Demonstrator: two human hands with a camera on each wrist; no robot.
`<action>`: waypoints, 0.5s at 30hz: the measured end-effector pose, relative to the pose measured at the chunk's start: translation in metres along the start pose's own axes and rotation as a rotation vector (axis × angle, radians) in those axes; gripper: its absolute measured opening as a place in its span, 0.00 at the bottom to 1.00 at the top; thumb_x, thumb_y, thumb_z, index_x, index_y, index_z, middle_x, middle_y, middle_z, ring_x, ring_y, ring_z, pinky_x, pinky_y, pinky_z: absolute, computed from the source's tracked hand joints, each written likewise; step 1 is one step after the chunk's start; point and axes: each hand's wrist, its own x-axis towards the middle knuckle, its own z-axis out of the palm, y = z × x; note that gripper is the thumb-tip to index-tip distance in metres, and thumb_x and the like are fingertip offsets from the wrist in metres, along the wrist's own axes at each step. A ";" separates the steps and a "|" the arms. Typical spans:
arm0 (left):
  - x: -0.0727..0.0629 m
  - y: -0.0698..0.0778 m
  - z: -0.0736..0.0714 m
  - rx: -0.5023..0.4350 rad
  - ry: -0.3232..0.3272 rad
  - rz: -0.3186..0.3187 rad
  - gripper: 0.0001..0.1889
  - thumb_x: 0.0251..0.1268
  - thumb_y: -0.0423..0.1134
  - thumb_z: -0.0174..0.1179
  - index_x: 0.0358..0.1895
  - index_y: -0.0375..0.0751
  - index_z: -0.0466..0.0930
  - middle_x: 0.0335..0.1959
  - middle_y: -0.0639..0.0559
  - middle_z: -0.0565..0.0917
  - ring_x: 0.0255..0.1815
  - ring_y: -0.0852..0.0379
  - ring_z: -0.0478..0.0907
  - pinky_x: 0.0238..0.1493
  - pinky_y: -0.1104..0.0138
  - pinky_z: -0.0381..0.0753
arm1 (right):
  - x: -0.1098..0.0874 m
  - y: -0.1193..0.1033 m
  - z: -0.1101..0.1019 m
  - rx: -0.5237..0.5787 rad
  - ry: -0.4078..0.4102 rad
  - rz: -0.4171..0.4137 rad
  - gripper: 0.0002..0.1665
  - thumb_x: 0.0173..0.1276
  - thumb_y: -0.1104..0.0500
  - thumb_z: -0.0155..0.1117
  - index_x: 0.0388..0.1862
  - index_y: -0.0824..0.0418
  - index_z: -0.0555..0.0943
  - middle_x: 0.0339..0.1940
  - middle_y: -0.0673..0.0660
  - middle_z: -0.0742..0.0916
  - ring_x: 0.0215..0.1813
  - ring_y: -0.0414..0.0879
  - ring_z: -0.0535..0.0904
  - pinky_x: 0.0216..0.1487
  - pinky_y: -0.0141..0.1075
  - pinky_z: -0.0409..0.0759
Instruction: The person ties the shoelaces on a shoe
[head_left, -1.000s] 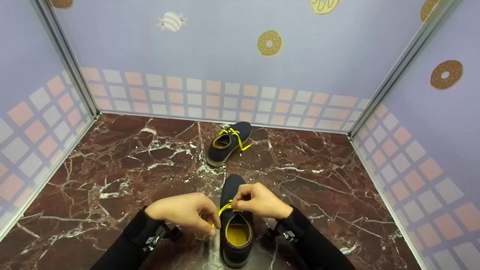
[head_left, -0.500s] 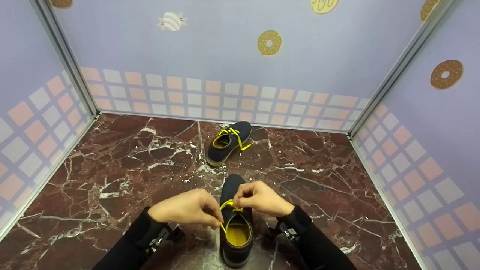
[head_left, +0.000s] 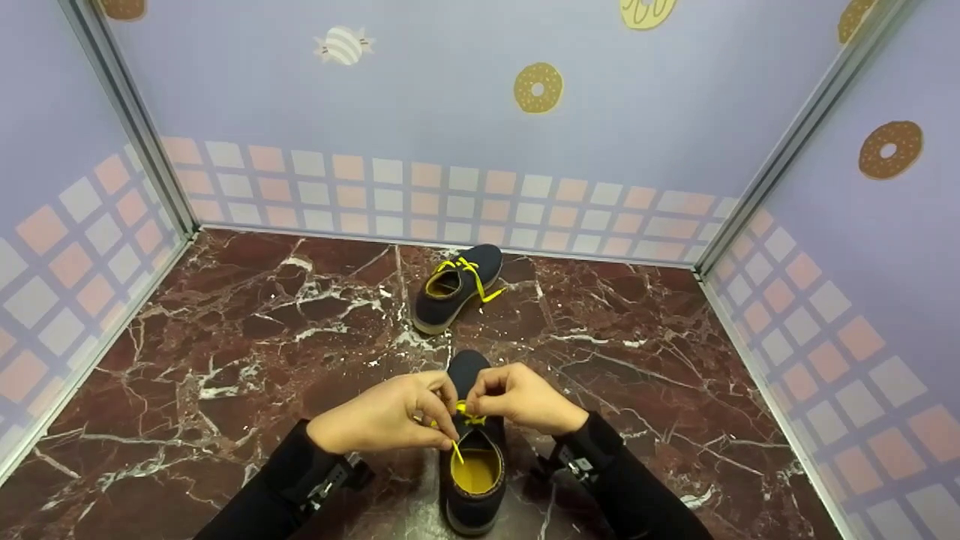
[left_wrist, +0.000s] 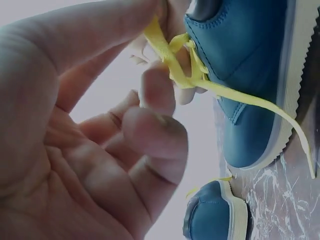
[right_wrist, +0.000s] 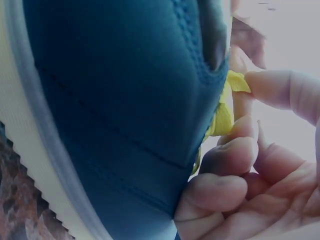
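A dark blue shoe with a yellow lining stands on the floor, its toe pointing away from me. Over its left side, my left hand pinches a yellow shoelace between thumb and fingers; a short end hangs over the shoe's opening. My right hand pinches the lace just above the tongue, thumb and forefinger on a yellow loop in the right wrist view. One loose lace end trails down the shoe's side in the left wrist view. The fingers partly hide the lace's crossing.
A matching dark shoe with yellow laces lies farther off, near the back wall. The floor is dark red marble with white veins. Side panels with metal corner posts bound it left and right.
My left hand has moved right and closer to the right hand, carrying the lace end over the shoe's opening. The right hand holds nearly the same place.
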 end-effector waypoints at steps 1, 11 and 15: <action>0.000 0.000 0.000 0.001 0.005 0.007 0.04 0.68 0.36 0.80 0.43 0.48 0.98 0.50 0.51 0.84 0.51 0.60 0.81 0.53 0.64 0.87 | 0.000 0.000 0.000 -0.007 0.002 0.000 0.06 0.73 0.59 0.74 0.37 0.61 0.92 0.31 0.46 0.90 0.34 0.36 0.78 0.35 0.27 0.74; 0.000 -0.005 -0.002 -0.092 -0.009 0.061 0.03 0.73 0.35 0.76 0.43 0.46 0.97 0.46 0.56 0.92 0.47 0.62 0.87 0.49 0.65 0.89 | 0.000 -0.001 -0.001 0.000 -0.011 0.004 0.06 0.73 0.60 0.73 0.36 0.62 0.91 0.31 0.47 0.89 0.36 0.37 0.79 0.37 0.28 0.75; 0.000 -0.003 -0.003 -0.086 -0.027 0.045 0.02 0.72 0.36 0.77 0.44 0.47 0.96 0.42 0.59 0.92 0.42 0.66 0.86 0.45 0.65 0.90 | -0.002 -0.002 -0.003 0.012 -0.019 0.012 0.07 0.73 0.59 0.70 0.36 0.60 0.90 0.30 0.45 0.87 0.34 0.38 0.76 0.34 0.28 0.72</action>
